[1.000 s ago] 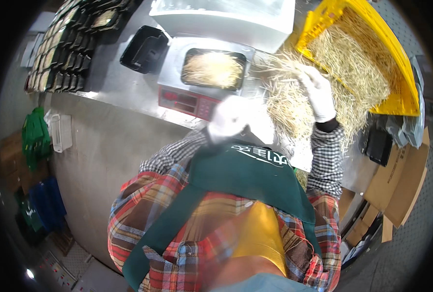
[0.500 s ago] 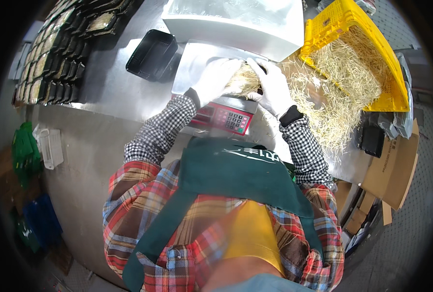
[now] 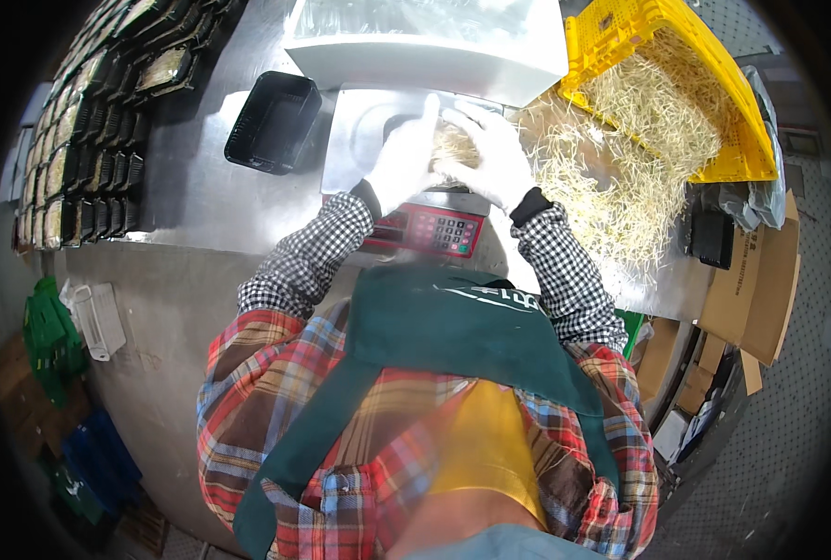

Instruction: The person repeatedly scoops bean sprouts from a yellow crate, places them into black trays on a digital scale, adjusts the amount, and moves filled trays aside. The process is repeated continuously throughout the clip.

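Over the metal pan [image 3: 344,135] of a weighing scale, my white-gloved left hand [image 3: 404,161] and white-gloved right hand [image 3: 498,161] cup a clump of bean sprouts [image 3: 454,147] from both sides. Fingers curve around the clump, and the gloves hide much of it. A dark rim shows below the sprouts, but what it belongs to is mostly covered. The scale's red keypad panel [image 3: 439,231] faces me just under my wrists. To the left of the scale lies a black plastic tray [image 3: 274,121] with nothing in it.
Stacks of filled black trays [image 3: 79,159] stand at the far left. A yellow crate [image 3: 756,154] tipped on its side spills loose sprouts [image 3: 612,215] across the right of the table. Behind the scale stands a large whitish box [image 3: 425,58]. Cardboard boxes [image 3: 756,280] are at right.
The view has shifted a little. My hands have drawn closer together around the sprouts, with the left fingers now pointing away from me.
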Motion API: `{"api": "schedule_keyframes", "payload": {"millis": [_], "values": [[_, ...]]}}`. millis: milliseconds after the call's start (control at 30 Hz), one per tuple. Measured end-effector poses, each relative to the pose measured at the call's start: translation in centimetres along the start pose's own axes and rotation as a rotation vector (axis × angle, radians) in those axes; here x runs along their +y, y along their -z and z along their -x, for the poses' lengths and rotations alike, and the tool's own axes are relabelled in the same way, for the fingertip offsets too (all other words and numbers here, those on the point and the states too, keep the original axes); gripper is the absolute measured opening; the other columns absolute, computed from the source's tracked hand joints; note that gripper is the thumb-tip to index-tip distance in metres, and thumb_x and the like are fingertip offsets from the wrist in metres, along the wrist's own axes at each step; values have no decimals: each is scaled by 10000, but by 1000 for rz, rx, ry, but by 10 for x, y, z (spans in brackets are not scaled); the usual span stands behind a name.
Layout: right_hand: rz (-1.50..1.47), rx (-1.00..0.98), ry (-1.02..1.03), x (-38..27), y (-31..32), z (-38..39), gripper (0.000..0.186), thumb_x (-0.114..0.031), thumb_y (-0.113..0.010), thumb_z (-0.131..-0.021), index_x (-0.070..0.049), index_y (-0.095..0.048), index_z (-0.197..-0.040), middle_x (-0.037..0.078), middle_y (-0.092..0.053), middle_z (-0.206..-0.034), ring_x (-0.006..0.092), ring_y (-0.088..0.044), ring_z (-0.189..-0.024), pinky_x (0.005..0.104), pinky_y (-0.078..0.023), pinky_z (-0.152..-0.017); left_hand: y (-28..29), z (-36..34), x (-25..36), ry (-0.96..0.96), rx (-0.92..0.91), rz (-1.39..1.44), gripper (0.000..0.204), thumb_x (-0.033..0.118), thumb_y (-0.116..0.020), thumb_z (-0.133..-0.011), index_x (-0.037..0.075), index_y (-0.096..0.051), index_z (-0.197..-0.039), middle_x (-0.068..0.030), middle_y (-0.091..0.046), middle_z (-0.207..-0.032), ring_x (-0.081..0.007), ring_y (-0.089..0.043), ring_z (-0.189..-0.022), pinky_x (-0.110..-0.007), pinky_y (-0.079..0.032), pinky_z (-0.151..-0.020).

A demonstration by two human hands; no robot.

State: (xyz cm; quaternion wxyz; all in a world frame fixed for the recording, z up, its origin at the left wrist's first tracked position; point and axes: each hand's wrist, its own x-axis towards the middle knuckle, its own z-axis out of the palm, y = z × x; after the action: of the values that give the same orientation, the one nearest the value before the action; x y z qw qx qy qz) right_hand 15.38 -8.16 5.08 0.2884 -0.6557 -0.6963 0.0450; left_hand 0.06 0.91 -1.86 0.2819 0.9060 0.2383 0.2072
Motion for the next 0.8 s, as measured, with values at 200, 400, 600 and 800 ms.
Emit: {"api": "schedule_keyframes", "payload": {"millis": [200, 400, 600, 800], "values": [[-7, -90, -226, 36, -21, 3, 311, -182, -681, -828, -116, -682, -1132, 116, -630, -1236, 275, -585, -1131, 403, -447, -996, 8, 6, 8, -39, 43, 97, 1014, 214, -803, -728, -66, -196, -1490, -241, -540, -1283, -377, -524, -1169, -437, -423, -1019], [-281, 35, -106, 24, -20, 8, 361, -105, -554, -892, -71, -596, -1249, 151, -619, -1234, 313, -565, -1175, 406, -410, -1053, -8, 14, 16, -12, 295, 141, 543, 80, -597, -832, -44, -475, -1347, -220, -566, -1273, -348, -539, -1178, -414, -425, -1022], [-205, -141, -411, 13, -50, 1, 294, -191, -494, -933, -58, -667, -1130, 162, -670, -1132, 329, -608, -1086, 404, -462, -969, -36, -10, 10, 226, 299, 198, 261, 89, -485, -921, -29, -647, -1089, -208, -630, -1161, -310, -597, -1099, -403, -454, -984], [-118, -26, -62, 30, -23, 9, 370, -244, -464, -965, -37, -621, -1228, 183, -630, -1236, 307, -587, -1168, 385, -447, -1021, -12, 7, 9, 14, 387, 189, 278, 81, -472, -954, -8, -620, -1173, -197, -616, -1197, -327, -574, -1116, -407, -444, -993]]}}
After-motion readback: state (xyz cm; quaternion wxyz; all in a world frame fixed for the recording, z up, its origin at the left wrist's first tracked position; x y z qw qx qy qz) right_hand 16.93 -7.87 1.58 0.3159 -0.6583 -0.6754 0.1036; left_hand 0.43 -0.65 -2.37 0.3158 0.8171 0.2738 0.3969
